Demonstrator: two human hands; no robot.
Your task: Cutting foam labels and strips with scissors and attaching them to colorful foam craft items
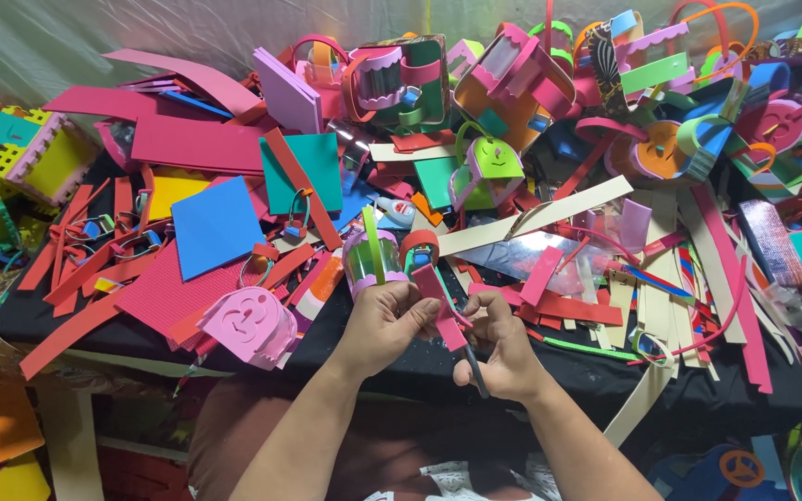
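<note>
— Where the black table [401,366] runs from edge to edge, we see it buried under foam offcuts, so what do we count as the biggest pieces?

— We take the flat sheets first: a crimson sheet [199,142] at upper left, a blue square [215,225] below it lying tilted, and a teal square [313,170] just right of that with a red strip crossing it. A long cream strip [536,216] slants across the middle.

— And the made-up pieces?

— We see small foam baskets heaped along the far side, among them a lime-green one [492,160] with a loop handle, and a pink foam purse [251,323] near the table's front edge at left. A small glue bottle with a red cap [397,212] lies among the scraps; its label is too small for us to tell.

— Now the hands?

— Our left hand [384,320] is curled, thumb and fingers pinching a narrow magenta foam strip [440,306] that stands slightly tilted between both hands, above the front edge of the table. Our right hand [503,351] is closed in a fist round a dark tool handle [477,376] that pokes out below it, touching the strip's lower end. Just behind the left hand stands a clear cylinder with green and pink bands [371,260]
</note>
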